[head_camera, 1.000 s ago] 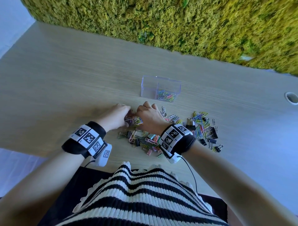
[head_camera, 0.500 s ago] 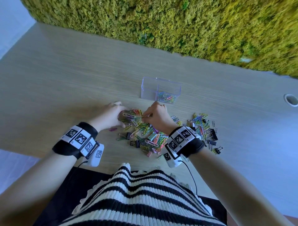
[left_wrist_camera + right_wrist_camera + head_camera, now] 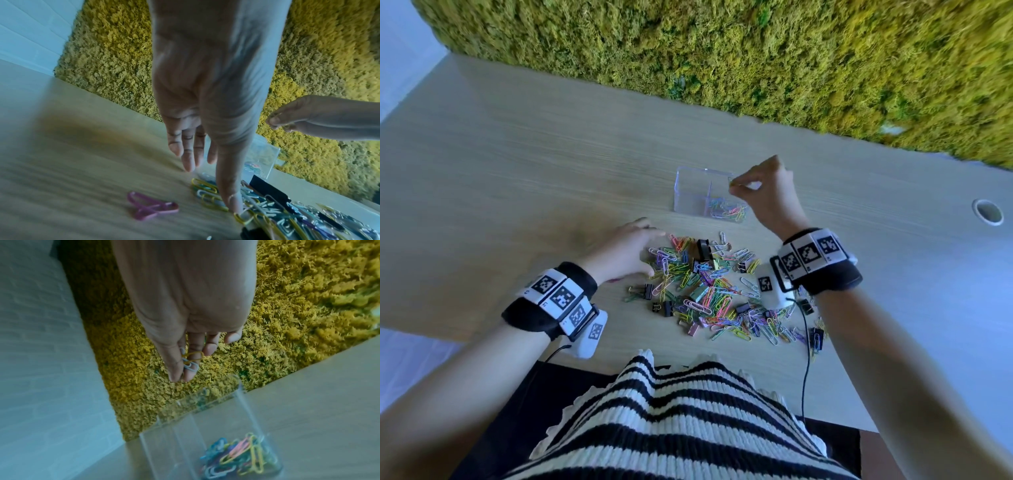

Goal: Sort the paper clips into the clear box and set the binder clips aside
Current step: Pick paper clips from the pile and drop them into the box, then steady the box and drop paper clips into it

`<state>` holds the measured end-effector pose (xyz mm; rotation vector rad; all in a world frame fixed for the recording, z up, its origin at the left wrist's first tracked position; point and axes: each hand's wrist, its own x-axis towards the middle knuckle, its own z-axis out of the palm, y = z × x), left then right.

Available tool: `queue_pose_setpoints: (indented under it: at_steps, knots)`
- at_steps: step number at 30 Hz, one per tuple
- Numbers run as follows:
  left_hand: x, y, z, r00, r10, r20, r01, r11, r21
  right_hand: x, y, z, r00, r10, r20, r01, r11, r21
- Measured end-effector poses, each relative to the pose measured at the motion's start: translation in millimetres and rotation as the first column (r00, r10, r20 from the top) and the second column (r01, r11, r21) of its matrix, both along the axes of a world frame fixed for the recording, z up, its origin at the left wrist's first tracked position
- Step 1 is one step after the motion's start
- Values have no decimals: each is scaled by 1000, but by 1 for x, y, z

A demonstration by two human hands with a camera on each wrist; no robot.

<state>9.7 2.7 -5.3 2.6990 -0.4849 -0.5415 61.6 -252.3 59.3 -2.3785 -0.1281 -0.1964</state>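
While the table (image 3: 524,164) carries a big mixed heap (image 3: 709,294) of paper clips and binder clips, the clear box (image 3: 690,192) holds only a small cluster, so most sorting seems left. The left hand (image 3: 625,255) rests flat, fingers straight, beside the heap. The right hand (image 3: 767,195) pinches a few paper clips (image 3: 190,361) above the box.

A clear box (image 3: 693,190), open-topped and upright, is seen on the counter (image 3: 517,192) beyond the pile, with a small tangle of coloured paper clips (image 3: 727,211) gathered in its right end. A yellow and a white paper clip (image 3: 190,359) are pinched above the box. The mixed pile (image 3: 709,291) of coloured paper clips is spread nearer, with black binder clips (image 3: 703,248) scattered through it. Two pink paper clips (image 3: 150,206) lie crossed, just left of the pile.
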Motion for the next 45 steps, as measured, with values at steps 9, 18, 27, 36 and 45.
queue_pose_setpoints:
  at_steps: [9, 18, 27, 36, 45]
  knots:
    - [-2, -7, 0, 999, 17, -34, -17, 1000, 2, 9, -3, -13, 997, 75, -20, -78, 980, -183]
    - [-3, -32, 1, 996, -57, 74, 57, 998, 9, -33, -19, -25, 994, 61, 85, -53, 995, -90]
    - [-3, -29, 1, 988, -15, 151, 29, 995, -91, -77, -25, -46, 960, 269, -71, -276, 954, -118]
    - [9, -34, 9, 985, 105, 140, -64, 960, -272, -102, -21, -61, 814, 429, -392, -571, 712, -409]
    - [34, -64, 56, 980, 80, 181, 7, 900, -435, -99, -15, -70, 870, 433, -236, -493, 756, -430]
